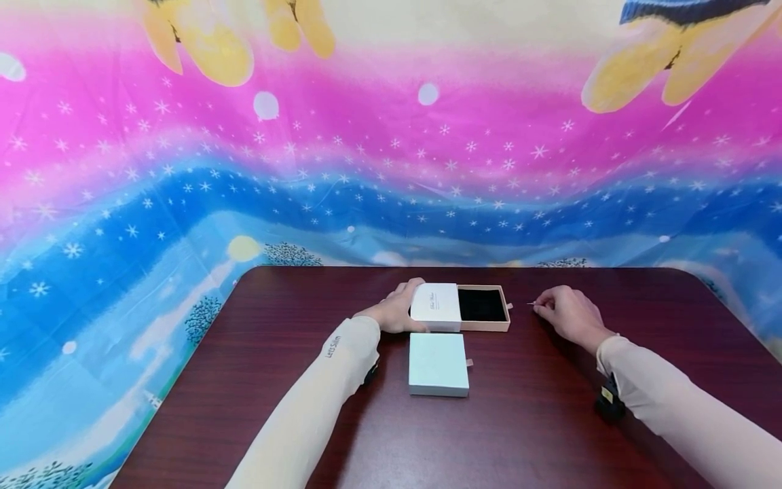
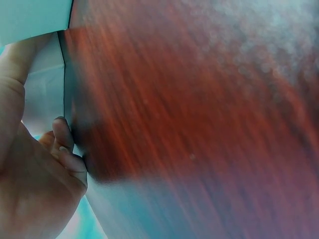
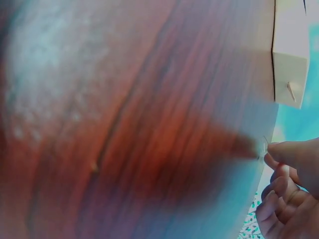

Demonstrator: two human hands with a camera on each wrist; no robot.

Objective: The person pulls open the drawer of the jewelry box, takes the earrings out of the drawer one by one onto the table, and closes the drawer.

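My left hand point(image 1: 394, 311) grips a white drawer-style gift box point(image 1: 435, 305), thumb on the near side and fingers around the far side. Its drawer point(image 1: 497, 327), tan-edged with black padding inside, is slid partly out toward the right and has a small ribbon tab. Off to the right of that drawer, my right hand point(image 1: 568, 314) pinches a small, thin, shiny piece point(image 3: 265, 145) between thumb and index finger; it is too small to tell its kind. A closed pale mint box point(image 1: 438, 363) with a ribbon tab lies just in front of the white box.
Everything lies on a dark reddish wooden table point(image 1: 525, 435) with rounded far corners. Behind its far edge hangs a colourful cloth backdrop point(image 1: 391, 163) with snowflakes. A dark wrist camera point(image 1: 609, 399) is strapped at the right sleeve.
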